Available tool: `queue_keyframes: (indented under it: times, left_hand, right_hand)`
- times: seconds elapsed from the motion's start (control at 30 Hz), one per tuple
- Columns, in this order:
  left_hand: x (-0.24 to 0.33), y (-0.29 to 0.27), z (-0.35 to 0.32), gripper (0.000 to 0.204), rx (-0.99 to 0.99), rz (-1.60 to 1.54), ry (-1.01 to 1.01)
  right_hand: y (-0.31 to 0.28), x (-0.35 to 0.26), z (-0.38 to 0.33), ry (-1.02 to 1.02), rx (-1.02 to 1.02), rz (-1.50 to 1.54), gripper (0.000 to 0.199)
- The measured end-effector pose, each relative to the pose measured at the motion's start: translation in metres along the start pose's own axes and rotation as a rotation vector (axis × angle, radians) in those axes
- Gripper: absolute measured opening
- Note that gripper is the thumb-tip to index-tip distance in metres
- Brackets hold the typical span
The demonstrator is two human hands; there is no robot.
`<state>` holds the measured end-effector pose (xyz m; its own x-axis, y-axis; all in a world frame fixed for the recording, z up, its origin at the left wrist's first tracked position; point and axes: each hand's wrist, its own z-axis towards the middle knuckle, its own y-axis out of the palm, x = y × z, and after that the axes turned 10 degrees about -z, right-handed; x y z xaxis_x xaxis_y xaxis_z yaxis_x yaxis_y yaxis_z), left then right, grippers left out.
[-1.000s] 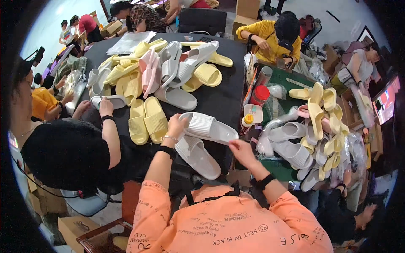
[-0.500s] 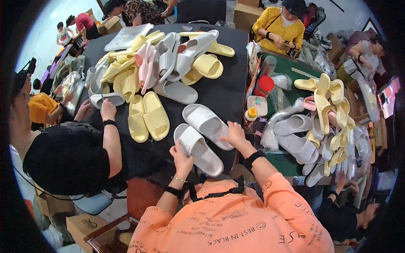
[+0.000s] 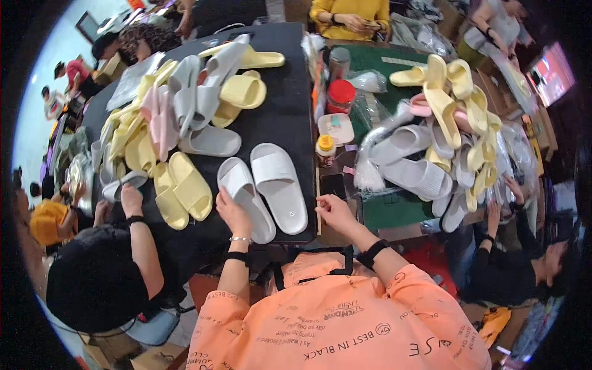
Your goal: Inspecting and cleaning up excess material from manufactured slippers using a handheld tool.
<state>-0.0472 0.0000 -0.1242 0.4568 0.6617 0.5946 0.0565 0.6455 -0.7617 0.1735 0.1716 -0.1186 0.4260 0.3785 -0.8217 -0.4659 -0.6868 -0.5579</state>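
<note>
Two light grey slippers with ribbed straps lie side by side on the black tabletop before me, toes pointing away. My left hand (image 3: 233,213) grips the outer side of the left grey slipper (image 3: 257,217) near its strap. The right grey slipper (image 3: 290,206) rests against it, untouched by my hands. My right hand (image 3: 337,213) hovers beside that slipper's heel, near the seam between the tables, with loosely bent fingers and nothing held. A yellow slipper pair (image 3: 192,188) lies left of my left hand.
A heap of yellow, pink and grey slippers (image 3: 161,117) covers the table's far left. On the green mat (image 3: 385,213) lie more slippers, plastic bags, a red-lidded jar (image 3: 340,95), a yellow-capped bottle (image 3: 325,148) and a dark phone (image 3: 333,186). A co-worker in black (image 3: 102,277) sits close at left.
The grey pair has turned from slanted to nearly straight, lying closer together. My right hand has let go of the right slipper and moved off it. The view has swung right.
</note>
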Motion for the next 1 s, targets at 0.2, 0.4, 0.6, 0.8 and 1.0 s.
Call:
queue_keyframes:
  times: [0.2,0.4,0.6,0.8,1.0]
  left_hand:
    - [0.069,-0.016,-0.038,0.059,0.032,0.033,0.190]
    - [0.144,0.005,-0.095,0.029,-0.485,-0.410,0.636]
    - [0.168,0.067,-0.133,0.022,-0.878,-0.563,0.446]
    - [0.177,0.116,-0.153,0.028,-0.944,-0.458,0.319]
    - [0.197,0.144,-0.154,0.035,-0.934,-0.428,0.327]
  right_hand:
    - [-0.063,0.112,-0.047,0.424,0.315,-0.366,0.015]
    - [-0.085,0.140,-0.037,0.142,0.334,-0.646,0.018]
    - [-0.086,0.154,-0.031,0.128,0.125,-0.805,0.014]
    - [-0.093,0.165,-0.041,0.009,0.090,-0.814,0.008]
    - [-0.111,0.153,-0.053,-0.128,0.116,-0.655,0.007]
